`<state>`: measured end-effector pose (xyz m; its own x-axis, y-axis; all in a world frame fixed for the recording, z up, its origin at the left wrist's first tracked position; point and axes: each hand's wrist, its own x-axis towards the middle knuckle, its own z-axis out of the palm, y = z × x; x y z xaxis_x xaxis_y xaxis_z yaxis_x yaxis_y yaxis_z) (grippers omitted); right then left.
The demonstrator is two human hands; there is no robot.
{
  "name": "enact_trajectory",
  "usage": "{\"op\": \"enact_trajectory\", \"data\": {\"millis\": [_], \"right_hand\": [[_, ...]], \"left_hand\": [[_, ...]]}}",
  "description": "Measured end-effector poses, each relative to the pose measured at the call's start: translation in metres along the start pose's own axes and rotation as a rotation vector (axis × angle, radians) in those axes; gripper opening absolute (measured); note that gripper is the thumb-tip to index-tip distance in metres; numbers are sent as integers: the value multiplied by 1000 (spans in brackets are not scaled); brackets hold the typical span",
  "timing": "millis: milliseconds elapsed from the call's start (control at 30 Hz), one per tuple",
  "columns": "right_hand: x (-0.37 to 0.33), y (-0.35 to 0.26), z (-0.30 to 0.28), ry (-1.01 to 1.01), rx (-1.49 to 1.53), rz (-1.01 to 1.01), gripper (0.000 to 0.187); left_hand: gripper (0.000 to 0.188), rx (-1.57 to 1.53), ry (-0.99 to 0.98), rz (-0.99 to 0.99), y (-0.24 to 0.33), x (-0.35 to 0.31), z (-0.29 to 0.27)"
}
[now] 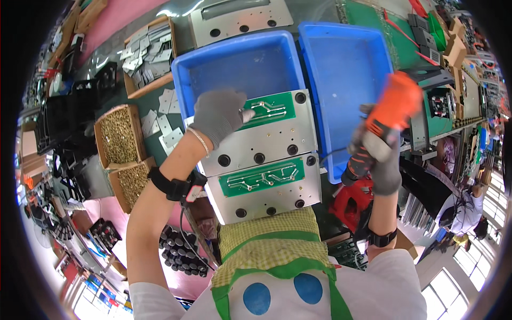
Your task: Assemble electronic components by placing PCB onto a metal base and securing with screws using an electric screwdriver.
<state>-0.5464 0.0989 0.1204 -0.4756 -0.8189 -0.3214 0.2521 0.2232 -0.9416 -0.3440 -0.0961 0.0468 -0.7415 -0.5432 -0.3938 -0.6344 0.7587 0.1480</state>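
My right hand [378, 160], in a grey glove, is closed round an orange and black cordless drill [394, 104], held up over the right blue bin and blurred by motion. My left hand [217, 114], also gloved in grey, is over the far metal panel [274, 140], its fingers drawn together at the left part of a green circuit board [277, 109]. Whatever is between those fingertips is hidden. Nearer my body, a second metal panel [256, 205] carries another green circuit board [261, 180]. Black round feet sit on both panels.
Two blue bins [242, 42] [309, 64] stand beyond and right of the panels. At left are boxes of small brass-coloured screws [118, 133], loose metal plates [168, 130] and a carton of plates [154, 50]. Another metal panel [240, 26] lies at the far side.
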Motion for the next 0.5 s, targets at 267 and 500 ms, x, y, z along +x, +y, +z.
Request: {"op": "enact_trajectory", "data": {"millis": [267, 500], "right_hand": [[78, 75, -60, 189, -715, 430, 47], [67, 107, -54, 296, -1521, -60, 42]], "left_hand": [[38, 48, -184, 82, 25, 29, -14], [35, -152, 103, 50, -12, -6, 5]]}}
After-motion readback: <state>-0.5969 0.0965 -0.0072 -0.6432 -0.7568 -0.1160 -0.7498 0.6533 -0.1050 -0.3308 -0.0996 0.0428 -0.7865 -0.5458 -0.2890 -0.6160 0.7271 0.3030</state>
